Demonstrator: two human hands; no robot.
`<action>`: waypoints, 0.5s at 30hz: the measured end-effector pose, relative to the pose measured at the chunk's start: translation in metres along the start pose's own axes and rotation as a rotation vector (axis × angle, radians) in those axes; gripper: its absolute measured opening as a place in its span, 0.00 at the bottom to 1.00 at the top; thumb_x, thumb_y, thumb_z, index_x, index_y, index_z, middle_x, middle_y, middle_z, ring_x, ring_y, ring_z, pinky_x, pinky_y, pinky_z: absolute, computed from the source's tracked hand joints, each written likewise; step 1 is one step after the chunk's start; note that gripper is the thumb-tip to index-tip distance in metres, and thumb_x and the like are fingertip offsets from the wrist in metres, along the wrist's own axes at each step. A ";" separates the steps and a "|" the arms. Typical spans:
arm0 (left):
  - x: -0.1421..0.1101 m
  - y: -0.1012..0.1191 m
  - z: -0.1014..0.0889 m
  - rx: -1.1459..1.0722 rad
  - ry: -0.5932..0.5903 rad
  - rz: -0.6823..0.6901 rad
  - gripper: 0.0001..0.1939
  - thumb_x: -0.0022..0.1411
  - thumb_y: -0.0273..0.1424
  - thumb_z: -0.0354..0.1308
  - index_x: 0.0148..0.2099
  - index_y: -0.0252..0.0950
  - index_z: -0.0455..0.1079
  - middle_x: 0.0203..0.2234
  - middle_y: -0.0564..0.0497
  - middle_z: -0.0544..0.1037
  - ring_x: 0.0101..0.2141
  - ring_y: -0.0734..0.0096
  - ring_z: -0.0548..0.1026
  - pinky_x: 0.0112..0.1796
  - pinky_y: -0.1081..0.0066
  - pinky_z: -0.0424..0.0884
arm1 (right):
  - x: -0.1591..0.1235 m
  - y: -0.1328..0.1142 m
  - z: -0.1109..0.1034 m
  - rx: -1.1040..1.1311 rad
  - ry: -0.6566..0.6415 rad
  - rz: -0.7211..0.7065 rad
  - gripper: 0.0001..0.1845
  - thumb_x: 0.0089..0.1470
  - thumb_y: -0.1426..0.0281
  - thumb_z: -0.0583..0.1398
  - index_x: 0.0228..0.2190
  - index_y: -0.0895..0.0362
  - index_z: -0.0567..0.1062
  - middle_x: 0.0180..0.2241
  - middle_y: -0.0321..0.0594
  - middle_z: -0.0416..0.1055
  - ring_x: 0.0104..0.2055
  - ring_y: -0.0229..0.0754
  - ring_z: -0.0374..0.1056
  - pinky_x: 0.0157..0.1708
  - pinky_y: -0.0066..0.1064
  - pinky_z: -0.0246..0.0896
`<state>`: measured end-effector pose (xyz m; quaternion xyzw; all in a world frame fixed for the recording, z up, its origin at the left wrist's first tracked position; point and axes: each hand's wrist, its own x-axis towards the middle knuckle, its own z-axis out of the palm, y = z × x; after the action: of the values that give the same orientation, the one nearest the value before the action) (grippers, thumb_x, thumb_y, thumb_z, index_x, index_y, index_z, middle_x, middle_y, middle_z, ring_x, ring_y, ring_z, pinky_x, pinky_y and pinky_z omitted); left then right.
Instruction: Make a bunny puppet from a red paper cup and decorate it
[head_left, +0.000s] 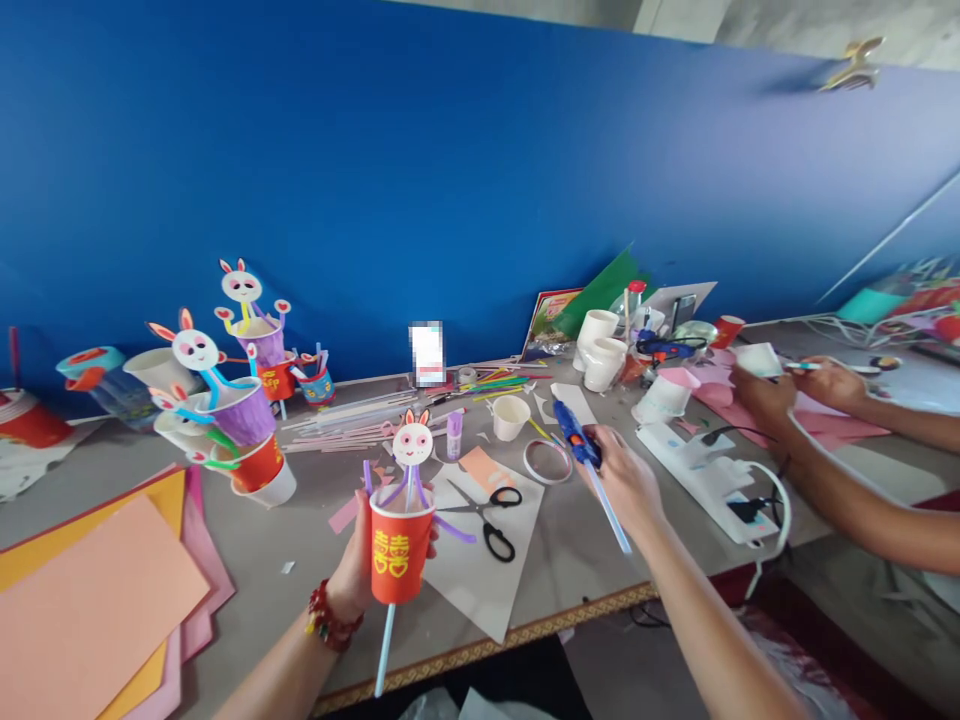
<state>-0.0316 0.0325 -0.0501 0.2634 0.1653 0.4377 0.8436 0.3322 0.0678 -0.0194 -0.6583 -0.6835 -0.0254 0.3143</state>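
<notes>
My left hand [355, 565] is wrapped round a red paper cup [409, 570] with yellow lettering, held upright over the table's front part. A paper rabbit head [412, 444] rises above its rim, with purple strips as arms. Out of the cup's bottom comes a pale blue straw [385, 650]. In my right hand [624, 485] is a blue glue gun [571, 425], its nozzle pointing up and away; a long glue stick [611, 510] sticks out of its back end. Black-handled scissors [491, 515] lie open on white paper [480, 590] between my hands.
Finished rabbit cups [255, 415] stand stacked at left, behind coloured paper sheets [105, 600]. Near the middle are a white cup [511, 418], a tape roll [547, 461] and loose straws [337, 425]. At right, a power strip [705, 485] lies before a co-worker's hands [769, 400].
</notes>
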 end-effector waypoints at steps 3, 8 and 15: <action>0.001 0.003 -0.001 -0.117 0.041 0.053 0.32 0.63 0.56 0.51 0.51 0.33 0.74 0.41 0.42 0.81 0.35 0.62 0.81 0.34 0.68 0.76 | 0.011 0.053 0.011 -0.298 -0.103 0.038 0.17 0.53 0.73 0.60 0.46 0.60 0.70 0.45 0.55 0.73 0.40 0.54 0.74 0.36 0.38 0.67; 0.003 0.004 0.005 -0.167 0.007 0.031 0.30 0.64 0.55 0.52 0.50 0.32 0.74 0.38 0.43 0.81 0.32 0.64 0.81 0.32 0.69 0.76 | 0.022 0.118 0.030 -0.273 -0.222 0.085 0.27 0.50 0.69 0.62 0.52 0.61 0.68 0.47 0.55 0.74 0.46 0.57 0.73 0.43 0.42 0.67; 0.006 0.003 0.006 -0.170 0.008 0.061 0.35 0.63 0.58 0.49 0.50 0.30 0.73 0.38 0.41 0.80 0.32 0.63 0.80 0.33 0.67 0.75 | 0.032 0.124 0.003 -0.145 -0.199 -0.005 0.28 0.44 0.71 0.64 0.50 0.59 0.72 0.44 0.59 0.75 0.44 0.63 0.74 0.41 0.46 0.67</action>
<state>-0.0271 0.0368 -0.0436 0.1940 0.1228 0.4766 0.8486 0.4466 0.1137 -0.0540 -0.6770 -0.7092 -0.0100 0.1964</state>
